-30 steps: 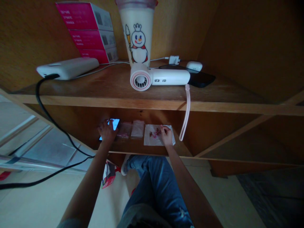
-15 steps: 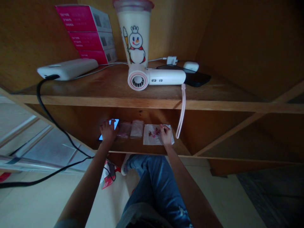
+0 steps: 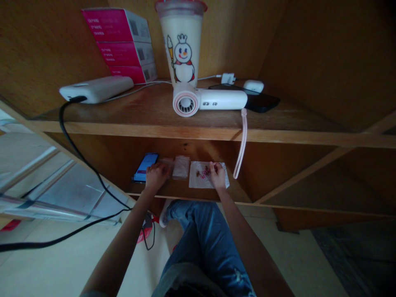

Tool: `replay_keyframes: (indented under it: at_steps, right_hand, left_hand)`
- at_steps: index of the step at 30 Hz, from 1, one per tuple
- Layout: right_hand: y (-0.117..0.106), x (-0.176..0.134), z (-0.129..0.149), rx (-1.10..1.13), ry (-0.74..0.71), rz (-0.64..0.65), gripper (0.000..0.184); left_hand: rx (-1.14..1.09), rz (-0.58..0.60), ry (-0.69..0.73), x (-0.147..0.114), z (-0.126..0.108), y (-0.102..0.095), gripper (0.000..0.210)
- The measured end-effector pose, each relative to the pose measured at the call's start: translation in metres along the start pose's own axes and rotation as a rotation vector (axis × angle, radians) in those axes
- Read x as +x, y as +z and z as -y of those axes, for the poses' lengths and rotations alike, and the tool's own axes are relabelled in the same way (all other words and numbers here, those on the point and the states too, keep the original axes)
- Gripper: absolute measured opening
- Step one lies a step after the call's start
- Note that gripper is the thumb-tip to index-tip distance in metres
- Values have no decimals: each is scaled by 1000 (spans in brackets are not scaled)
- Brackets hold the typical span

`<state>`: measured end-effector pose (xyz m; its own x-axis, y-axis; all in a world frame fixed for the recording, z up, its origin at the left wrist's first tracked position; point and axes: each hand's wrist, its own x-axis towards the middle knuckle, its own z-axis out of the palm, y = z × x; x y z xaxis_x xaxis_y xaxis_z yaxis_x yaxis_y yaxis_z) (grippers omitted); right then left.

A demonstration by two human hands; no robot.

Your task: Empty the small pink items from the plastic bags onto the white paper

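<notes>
My left hand [image 3: 156, 176] lies between a lit phone [image 3: 144, 167] and a small clear plastic bag [image 3: 168, 163], its bent fingers reaching over the bag's left part. Nothing shows in its grasp. On the right, my right hand [image 3: 218, 176] has thumb and fingertips pinched together above a white sheet [image 3: 194, 181]. What the pinch holds, if anything, is too small to make out. Small pink and reddish bead-like pieces [image 3: 204, 172] sit in a loose cluster on that sheet, just left of the fingertips. Another clear bag [image 3: 181, 167] with pale contents rests between the two hands.
Above, the upper shelf [image 3: 139, 117] bears a snowman cup [image 3: 182, 49], a white handheld fan [image 3: 221, 100], pink boxes [image 3: 119, 53], a power bank [image 3: 99, 88] and a dark flat object [image 3: 262, 102]. The fan's strap [image 3: 241, 148] dangles before the lower shelf. A black cable [image 3: 93, 165] hangs left.
My left hand has shifted right, off the phone's screen and onto the clear bag beside it. The right hand keeps its pinch over the sheet. The whole view has shifted slightly.
</notes>
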<state>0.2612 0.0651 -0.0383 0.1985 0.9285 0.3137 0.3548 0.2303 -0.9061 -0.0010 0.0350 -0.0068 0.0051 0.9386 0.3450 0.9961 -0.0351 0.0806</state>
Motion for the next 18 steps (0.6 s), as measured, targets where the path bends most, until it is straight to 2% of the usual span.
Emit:
replay_keyframes:
  at_steps: [5,7,10,12,15,18]
  right_hand:
    - [3,1,-9,-6,-12,54,33]
    - [3,0,-9,42,-2,59,31]
    - [2,0,-4,97,17,37,29]
    - [2,0,0,113,38,26,28]
    - [2,0,5,136,61,17,29]
    - [1,0,4,144,74,-5,33]
  left_hand:
    - [-6,-25,0,0,-2,-8,27]
    - [-55,-76,-27,1,-3,-13,26]
    - [-282,-229,-180,3,-9,-21,27]
    - [-574,-299,-294,5,-20,-23,28]
    - [-1092,-229,-298,9,-50,-19,31]
    - [-1373,8,-227,14,-85,-4,32]
